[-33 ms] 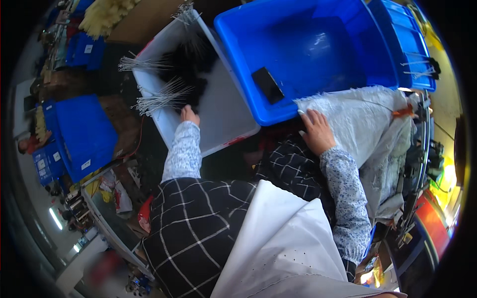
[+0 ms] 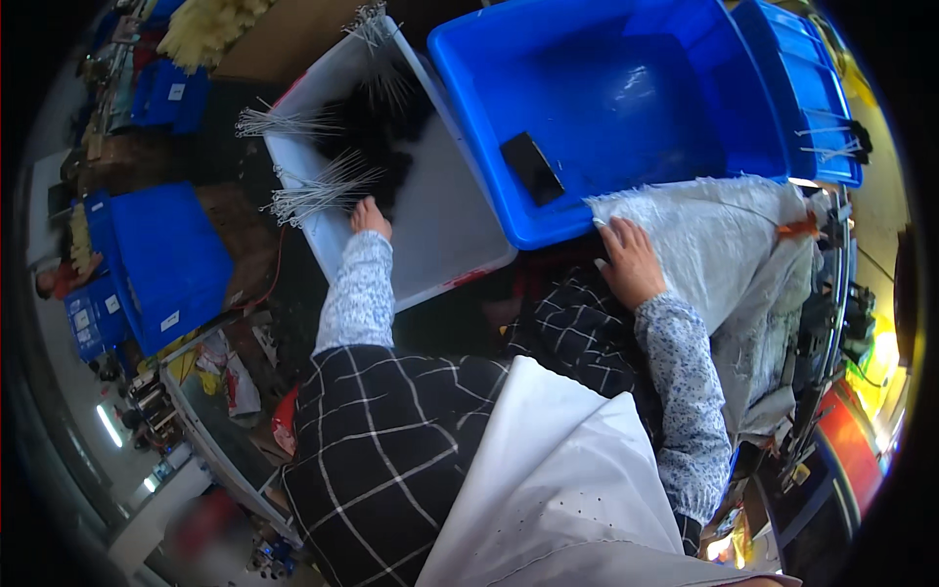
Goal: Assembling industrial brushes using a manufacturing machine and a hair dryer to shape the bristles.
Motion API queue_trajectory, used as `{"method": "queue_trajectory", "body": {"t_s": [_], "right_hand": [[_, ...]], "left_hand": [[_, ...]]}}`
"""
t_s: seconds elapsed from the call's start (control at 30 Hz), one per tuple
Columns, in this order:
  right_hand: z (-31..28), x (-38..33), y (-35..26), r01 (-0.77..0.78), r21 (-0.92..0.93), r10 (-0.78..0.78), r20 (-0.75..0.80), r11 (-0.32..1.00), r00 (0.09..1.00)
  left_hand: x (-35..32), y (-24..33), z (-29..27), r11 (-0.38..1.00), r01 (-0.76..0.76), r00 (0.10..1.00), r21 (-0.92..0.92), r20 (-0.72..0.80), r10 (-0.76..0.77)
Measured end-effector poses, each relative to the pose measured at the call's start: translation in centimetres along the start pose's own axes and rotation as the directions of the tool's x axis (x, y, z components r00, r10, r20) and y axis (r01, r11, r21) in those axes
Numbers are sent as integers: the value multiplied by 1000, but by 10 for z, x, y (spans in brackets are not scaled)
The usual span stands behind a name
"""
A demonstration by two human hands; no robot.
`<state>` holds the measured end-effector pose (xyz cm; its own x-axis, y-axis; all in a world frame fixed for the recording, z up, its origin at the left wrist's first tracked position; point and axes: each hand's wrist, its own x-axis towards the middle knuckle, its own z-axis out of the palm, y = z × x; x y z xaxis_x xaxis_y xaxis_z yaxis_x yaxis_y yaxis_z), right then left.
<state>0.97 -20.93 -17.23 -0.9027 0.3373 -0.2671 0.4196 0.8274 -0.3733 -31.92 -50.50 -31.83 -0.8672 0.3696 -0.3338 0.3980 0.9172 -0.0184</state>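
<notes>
My left hand [image 2: 372, 218] reaches into a white bin [image 2: 448, 201], its fingers curled. What they hold, if anything, is hidden. Just beyond the fingertips lies a bundle of thin metal wires with looped ends [image 2: 318, 191], hanging over the bin's left side. Dark, bristly-looking material [image 2: 386, 132] fills part of the bin, joined by more wire bundles at its far and left edges. My right hand [image 2: 632, 262] lies flat with fingers apart on a white woven sheet [image 2: 719, 230], close to the near corner of a large blue bin [image 2: 626, 117].
A flat black piece [image 2: 532, 168] rests inside the blue bin. Wires with dark ends [image 2: 841, 140] sit on another blue bin at the far right. Blue crates [image 2: 166, 259] and pale bristle bundles [image 2: 210, 31] stand to the left, where another person [image 2: 64, 281] shows.
</notes>
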Motion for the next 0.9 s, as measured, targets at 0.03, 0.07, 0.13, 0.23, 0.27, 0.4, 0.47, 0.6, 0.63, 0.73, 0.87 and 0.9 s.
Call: {"method": "queue_trajectory", "body": {"t_s": [0.03, 0.07, 0.13, 0.23, 0.27, 0.4, 0.47, 0.6, 0.63, 0.73, 0.87, 0.9], "right_hand": [[-4, 4, -6, 17, 25, -17, -5, 1000, 1000], [-9, 6, -9, 25, 43, -24, -10, 999, 1000], [-12, 10, -12, 18, 117, -17, -5, 993, 1000], [-11, 9, -8, -39, 236, 43, -13, 971, 999], [-11, 9, -7, -71, 288, 82, -26, 955, 996], [-15, 8, -6, -121, 297, 128, -4, 947, 992], [-14, 11, -5, -141, 326, 148, 6, 935, 989], [-13, 12, -7, -176, 348, 179, 25, 921, 984], [-12, 12, -5, -173, 343, 175, 25, 923, 984], [-12, 9, -2, -214, 390, 222, 25, 896, 975], [-15, 12, -2, -234, 375, 240, 33, 897, 970], [-15, 12, -2, -231, 376, 235, 35, 897, 971]], "left_hand": [[12, -18, -12, 986, -49, 995, 160, -72, 62], [27, -36, -20, 945, -96, 982, 313, -127, 142], [57, -67, -37, 831, -89, 990, 549, -43, 135], [86, -78, -61, 655, -88, 990, 750, 138, -25], [90, -81, -61, 656, -80, 990, 751, 136, -35], [96, -86, -59, 472, -140, 961, 870, 235, -148], [90, -95, -57, 416, -142, 947, 898, 246, -207], [91, -123, -46, 416, -116, 958, 902, 212, -193], [93, -129, -40, 380, -98, 975, 920, 166, -149], [92, -135, -36, 396, -134, 981, 908, 178, -76], [106, -161, -16, 470, -103, 988, 877, 144, -52], [109, -152, -22, 471, -122, 987, 873, 155, -31]]}}
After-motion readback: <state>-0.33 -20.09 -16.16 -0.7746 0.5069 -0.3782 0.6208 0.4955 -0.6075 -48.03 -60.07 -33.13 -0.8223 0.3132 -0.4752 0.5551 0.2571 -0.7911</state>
